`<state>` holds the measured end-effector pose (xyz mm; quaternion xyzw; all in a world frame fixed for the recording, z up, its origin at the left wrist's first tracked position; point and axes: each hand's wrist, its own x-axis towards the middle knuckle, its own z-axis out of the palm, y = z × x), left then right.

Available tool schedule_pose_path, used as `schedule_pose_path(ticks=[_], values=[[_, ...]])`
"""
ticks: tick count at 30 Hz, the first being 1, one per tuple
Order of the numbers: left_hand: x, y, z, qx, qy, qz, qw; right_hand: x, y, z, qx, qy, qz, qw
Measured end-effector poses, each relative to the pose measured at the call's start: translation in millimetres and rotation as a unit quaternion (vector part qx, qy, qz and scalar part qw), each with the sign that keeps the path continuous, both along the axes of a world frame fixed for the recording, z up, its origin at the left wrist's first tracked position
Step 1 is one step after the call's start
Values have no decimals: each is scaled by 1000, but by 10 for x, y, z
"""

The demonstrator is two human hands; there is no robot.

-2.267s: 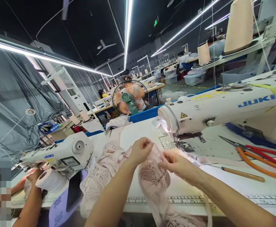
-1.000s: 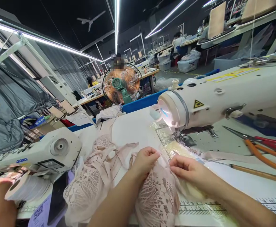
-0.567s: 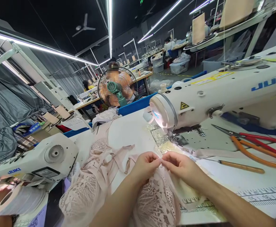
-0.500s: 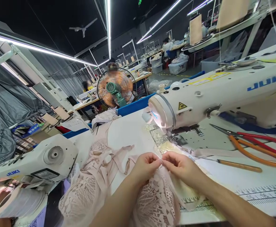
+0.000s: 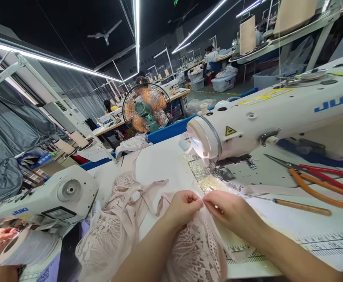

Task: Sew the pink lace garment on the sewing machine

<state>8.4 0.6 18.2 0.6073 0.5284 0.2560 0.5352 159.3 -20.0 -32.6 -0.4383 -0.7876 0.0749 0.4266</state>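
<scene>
Both my hands are together in front of the needle area, fingertips pinched and almost touching. My left hand grips the upper edge of a pale pink lace bra, which hangs below toward the table's front edge. My right hand pinches the same edge just beside it; the exact spot held is hidden by the fingers. More pink lace bra pieces with straps lie heaped to the left of my left forearm. The white sewing machine stands beyond my right hand, its lamp lit.
Right of my hands lie a wooden-handled tool, orange-handled scissors and a red-handled pair. Ruler markings run along the front edge. At left are another sewing machine, a tape roll and a co-worker's hand.
My hands keep their pinch on the bra's edge, with the fingertips barely shifted. The view has turned slightly. At far left, the co-worker's hand shows more clearly beside the tape roll.
</scene>
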Motion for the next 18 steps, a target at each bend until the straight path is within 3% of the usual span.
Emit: schedule_pose_path(ticks=[6,12,18], values=[[-7,2,-3,3,-10,-2,1000,-30,-29,20,19,3,-56,998],[-1,6,-1,-9,-18,18,1000,71,-22,59,-34,77,-88,993],[-24,28,-43,12,-7,-7,1000,39,-24,41,-18,53,-14,998]])
